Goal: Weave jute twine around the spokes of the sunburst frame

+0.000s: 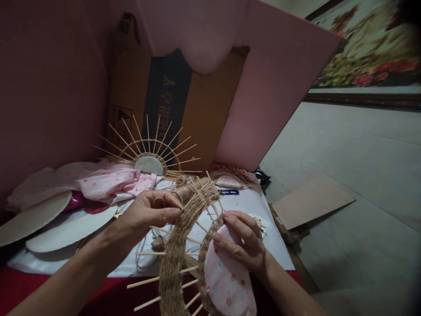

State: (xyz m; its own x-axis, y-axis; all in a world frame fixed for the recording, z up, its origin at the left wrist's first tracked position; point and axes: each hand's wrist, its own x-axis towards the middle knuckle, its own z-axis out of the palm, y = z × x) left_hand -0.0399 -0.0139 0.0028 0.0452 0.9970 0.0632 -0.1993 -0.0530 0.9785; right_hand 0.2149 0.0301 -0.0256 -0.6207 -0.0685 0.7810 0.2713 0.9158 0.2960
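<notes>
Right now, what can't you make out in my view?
In the head view:
- Woven piece: lower end cut off by the bottom edge.
- Patterned panel: partly covered by the right hand.
- Left hand: whatever it pinches is too small to identify.
- Cardboard lettering: too blurred to read.
- Framed picture: cut off by the right edge.

Open strip right of the woven arch [173, 259]

Bare white sheet [253, 202] leaves a passage just right of the arch's top, beyond the right hand [241, 239]. Left of the arch, protruding sticks [144, 282] and the left hand [154, 210] obstruct. A twine roll [183, 191] blocks behind it; cardboard [210, 109] stands farther behind.
</notes>
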